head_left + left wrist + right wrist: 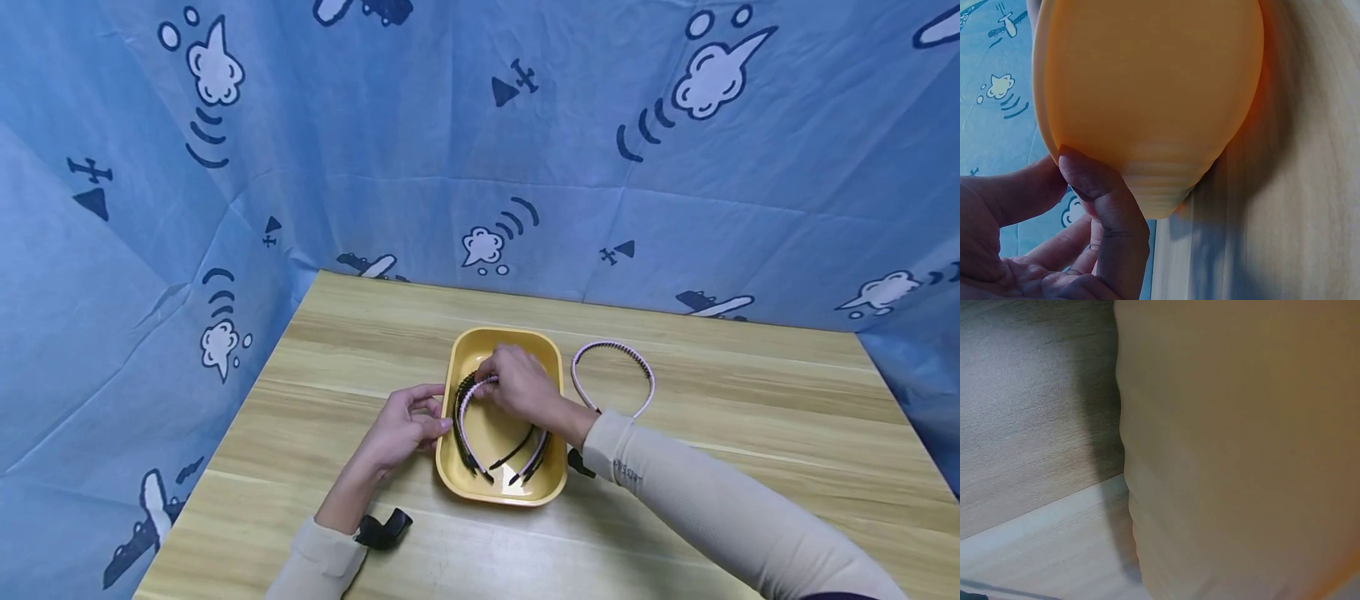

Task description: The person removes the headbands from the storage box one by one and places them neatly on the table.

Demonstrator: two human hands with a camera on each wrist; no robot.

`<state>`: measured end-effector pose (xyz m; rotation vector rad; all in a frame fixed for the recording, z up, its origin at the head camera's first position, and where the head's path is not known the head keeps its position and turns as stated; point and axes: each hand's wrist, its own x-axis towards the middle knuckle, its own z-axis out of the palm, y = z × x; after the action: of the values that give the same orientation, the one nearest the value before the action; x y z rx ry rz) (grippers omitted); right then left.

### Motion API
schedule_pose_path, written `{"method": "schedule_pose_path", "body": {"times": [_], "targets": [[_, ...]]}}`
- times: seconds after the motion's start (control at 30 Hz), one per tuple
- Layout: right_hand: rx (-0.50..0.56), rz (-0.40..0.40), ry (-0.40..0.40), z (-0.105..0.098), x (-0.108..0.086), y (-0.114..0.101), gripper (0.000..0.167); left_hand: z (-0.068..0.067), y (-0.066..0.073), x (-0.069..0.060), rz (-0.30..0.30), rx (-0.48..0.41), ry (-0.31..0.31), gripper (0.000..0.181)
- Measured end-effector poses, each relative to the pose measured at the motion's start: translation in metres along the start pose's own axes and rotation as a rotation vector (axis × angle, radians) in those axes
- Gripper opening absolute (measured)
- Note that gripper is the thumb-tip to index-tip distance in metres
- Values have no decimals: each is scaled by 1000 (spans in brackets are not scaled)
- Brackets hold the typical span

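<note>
A yellow plastic basin (497, 498) with rounded corners stands on the table. Inside it lie a pale purple headband (462, 417) and dark headbands (456, 410), partly overlapping, tips toward the near side. My right hand (517, 382) reaches into the basin and pinches the top of the purple headband; its fingertips are partly hidden. At the basin's left edge, my left hand (401, 427) holds the rim. From the left wrist, thumb and finger meet at the edge of the basin's outer wall (1154, 81). Only the basin's side (1229, 425) fills the right wrist view, without the hand.
Another pale purple headband (611, 343) lies on the table right of the basin, its lower end behind the right forearm. The wood-grain table (360, 333) extends around the basin. Blue patterned cloth (420, 125) hangs behind and at the sides.
</note>
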<state>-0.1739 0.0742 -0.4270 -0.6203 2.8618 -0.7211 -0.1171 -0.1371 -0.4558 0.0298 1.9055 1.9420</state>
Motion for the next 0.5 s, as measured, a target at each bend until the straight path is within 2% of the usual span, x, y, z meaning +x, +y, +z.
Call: {"method": "schedule_pose_path", "body": {"times": [0.23, 0.5], "targets": [[43, -54, 1, -1, 0, 3, 6, 0, 0, 0, 1, -5, 1, 64], [158, -91, -1, -2, 0, 3, 5, 0, 0, 0, -7, -13, 1, 63]]}}
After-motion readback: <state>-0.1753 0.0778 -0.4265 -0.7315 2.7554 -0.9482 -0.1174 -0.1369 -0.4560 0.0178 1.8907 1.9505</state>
